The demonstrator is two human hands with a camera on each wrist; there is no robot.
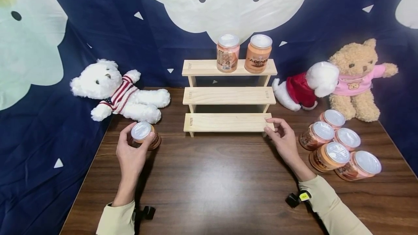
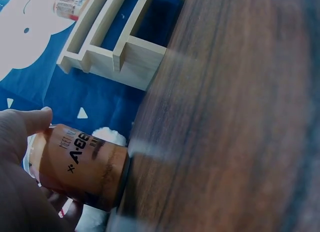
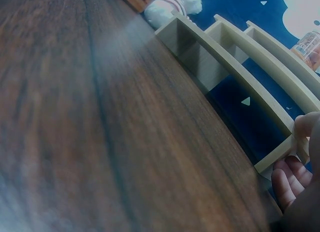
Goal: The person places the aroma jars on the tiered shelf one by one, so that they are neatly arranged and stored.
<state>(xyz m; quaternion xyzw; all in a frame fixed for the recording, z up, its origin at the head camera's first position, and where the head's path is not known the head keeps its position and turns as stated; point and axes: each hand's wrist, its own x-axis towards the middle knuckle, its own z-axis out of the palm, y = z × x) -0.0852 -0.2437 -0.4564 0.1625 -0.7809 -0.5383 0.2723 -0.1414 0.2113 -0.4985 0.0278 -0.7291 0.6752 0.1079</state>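
Observation:
My left hand [image 1: 133, 155] grips an orange jar [image 1: 156, 141] with a silver lid near its top, thumb and fingers on opposite sides. In the left wrist view the jar [image 2: 82, 164] shows dark lettering, with its base right at the tabletop. My right hand [image 1: 283, 139] holds the right end of the lowest step of a three-tier wooden display stand [image 1: 228, 122]. The right wrist view shows the thumb and curled fingers around that end of the stand [image 3: 260, 99]. Two similar jars, one pinkish [image 1: 228, 55] and one orange [image 1: 258, 55], stand on the top tier.
Several lidded jars [image 1: 330, 157] are grouped on the right of the brown table [image 1: 212, 184]. A white teddy bear [image 1: 130, 100] lies at the back left. Behind the right-hand jars sit a white plush in red [image 1: 302, 90] and a tan bear [image 1: 354, 82] against a blue cloth.

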